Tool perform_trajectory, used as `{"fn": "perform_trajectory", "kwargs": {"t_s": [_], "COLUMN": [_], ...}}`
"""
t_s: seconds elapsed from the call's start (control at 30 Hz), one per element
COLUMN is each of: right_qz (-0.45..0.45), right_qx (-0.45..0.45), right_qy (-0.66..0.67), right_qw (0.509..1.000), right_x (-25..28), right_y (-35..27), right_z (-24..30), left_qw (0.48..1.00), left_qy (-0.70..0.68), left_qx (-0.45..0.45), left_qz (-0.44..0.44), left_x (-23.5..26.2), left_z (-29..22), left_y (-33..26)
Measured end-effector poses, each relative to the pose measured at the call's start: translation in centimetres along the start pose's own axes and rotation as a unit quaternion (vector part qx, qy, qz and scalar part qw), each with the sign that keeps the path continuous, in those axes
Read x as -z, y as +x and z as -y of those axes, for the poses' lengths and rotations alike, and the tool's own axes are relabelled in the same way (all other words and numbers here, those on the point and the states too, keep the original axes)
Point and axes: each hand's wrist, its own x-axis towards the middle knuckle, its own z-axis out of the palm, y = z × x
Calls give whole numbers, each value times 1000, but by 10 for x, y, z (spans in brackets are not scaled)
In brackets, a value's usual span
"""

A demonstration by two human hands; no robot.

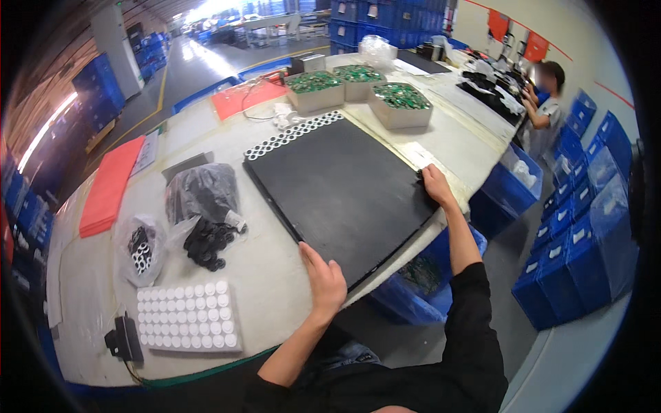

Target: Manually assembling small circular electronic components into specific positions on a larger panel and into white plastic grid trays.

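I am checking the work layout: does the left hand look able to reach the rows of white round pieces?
Probably yes: nothing visible stands between the left hand and the white round pieces across the tabletop, though it would have to release the black panel.

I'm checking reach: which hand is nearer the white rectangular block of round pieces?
Left. The left hand is at the left edge of the flat black rectangular board, right of the white block. The right hand is farther, at the board's right edge.
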Motion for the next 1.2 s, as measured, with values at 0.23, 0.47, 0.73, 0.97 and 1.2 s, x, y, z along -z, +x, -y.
{"fn": "perform_trajectory", "kwargs": {"t_s": [0.23, 0.47, 0.73, 0.97, 1.2], "right_qz": [-2, 30, 48, -6, -164], "right_qx": [27, 30, 43, 79, 101], "right_qy": [25, 42, 71, 25, 318], "right_qw": [999, 998, 995, 997, 928], "right_x": [6, 10, 16, 13, 41], "right_y": [1, 1, -3, 10, -109], "right_z": [-24, -24, -10, -53, 126], "left_qw": [998, 997, 994, 993, 934], "left_qy": [17, -14, -3, -38, -2], "left_qx": [0, -19, -57, -43, -296], "left_qz": [-56, -80, -98, -107, -198], "left_x": [-18, -29, -36, -33, 66], "left_z": [0, -2, -1, 1, 5], "left_y": [-3, -13, -17, -20, -94]}}
